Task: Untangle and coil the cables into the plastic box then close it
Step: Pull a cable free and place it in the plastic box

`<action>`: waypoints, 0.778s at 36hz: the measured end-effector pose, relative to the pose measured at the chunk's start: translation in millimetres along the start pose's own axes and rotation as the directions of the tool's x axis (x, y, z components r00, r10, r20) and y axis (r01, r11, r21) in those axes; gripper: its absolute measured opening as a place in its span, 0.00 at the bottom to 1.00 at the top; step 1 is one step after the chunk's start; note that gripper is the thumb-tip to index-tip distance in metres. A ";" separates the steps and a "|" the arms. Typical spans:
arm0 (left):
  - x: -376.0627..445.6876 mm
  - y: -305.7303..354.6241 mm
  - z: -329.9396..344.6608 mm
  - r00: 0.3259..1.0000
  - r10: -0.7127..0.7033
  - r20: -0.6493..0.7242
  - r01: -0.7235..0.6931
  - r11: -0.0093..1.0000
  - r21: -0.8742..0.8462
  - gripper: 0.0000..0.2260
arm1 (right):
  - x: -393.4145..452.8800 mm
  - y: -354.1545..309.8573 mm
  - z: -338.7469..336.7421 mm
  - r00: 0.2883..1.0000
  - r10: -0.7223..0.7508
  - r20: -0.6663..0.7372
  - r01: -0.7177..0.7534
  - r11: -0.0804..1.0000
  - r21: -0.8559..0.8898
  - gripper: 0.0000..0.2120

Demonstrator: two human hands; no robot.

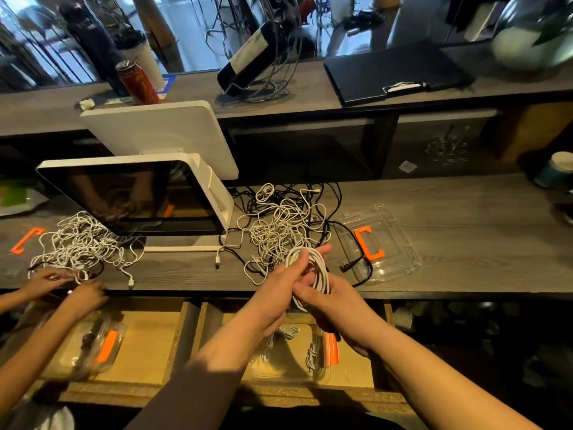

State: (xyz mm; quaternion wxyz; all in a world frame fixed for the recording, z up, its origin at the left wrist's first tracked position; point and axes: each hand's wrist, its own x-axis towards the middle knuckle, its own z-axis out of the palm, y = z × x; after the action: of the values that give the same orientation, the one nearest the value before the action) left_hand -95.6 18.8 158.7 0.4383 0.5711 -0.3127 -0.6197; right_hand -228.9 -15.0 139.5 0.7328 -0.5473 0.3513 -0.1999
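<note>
Wooden counter (449,212) is carrying a cable tangle (279,225) at centre frame; left hand (288,274) and right hand (325,293) are curling fingers around a white coil (313,268), which risks snagging the pile, while the plastic box (310,352) is lying open below

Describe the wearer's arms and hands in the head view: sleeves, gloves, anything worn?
Both hands, left hand and right hand, are bare: no gloves, and no rings or watch that the view shows. The left arm has a dark brown sleeve covering the upper forearm, with the wrist exposed. The right forearm is bare, with no sleeve in view.
</note>
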 end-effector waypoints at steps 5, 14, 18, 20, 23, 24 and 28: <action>-4.6 -4.5 2.8 0.997 0.042 -0.071 -0.041 0.999 0.023 0.19 | -2.8 -1.4 -5.4 0.973 0.168 0.158 -0.188 0.975 0.119 0.16; -11.6 -6.0 9.1 0.998 0.028 -0.059 -0.025 0.999 0.040 0.19 | -0.3 3.8 -18.8 0.880 0.304 0.365 -0.405 0.882 0.241 0.12; -12.4 -0.4 8.3 0.998 0.047 -0.047 -0.046 0.998 0.032 0.19 | 0.7 -5.4 -14.6 0.895 0.300 0.329 -0.385 0.894 0.231 0.11; -10.8 1.3 8.1 0.994 0.073 -0.077 -0.071 0.997 0.024 0.18 | 2.6 -10.1 -14.9 0.904 0.295 0.308 -0.368 0.906 0.211 0.12; -8.0 2.7 6.6 0.982 0.088 -0.166 -0.093 0.995 -0.020 0.13 | 5.7 -21.0 -17.2 0.915 0.267 0.301 -0.310 0.945 0.103 0.15; -6.6 3.1 5.0 0.978 0.085 -0.190 -0.092 0.995 -0.030 0.12 | 6.8 -26.4 -17.1 0.921 0.253 0.298 -0.283 0.957 0.062 0.14; -1.3 8.5 -7.7 0.979 0.060 -0.194 -0.090 0.985 -0.149 0.14 | 13.1 -48.3 -18.3 0.954 0.183 0.236 -0.144 0.974 -0.173 0.05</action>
State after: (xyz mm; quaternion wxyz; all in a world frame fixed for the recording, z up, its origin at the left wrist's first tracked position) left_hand -86.5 17.2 165.7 0.5326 0.5788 -0.2411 -0.5684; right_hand -229.0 -51.5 178.3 0.7409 -0.5921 0.3146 -0.0400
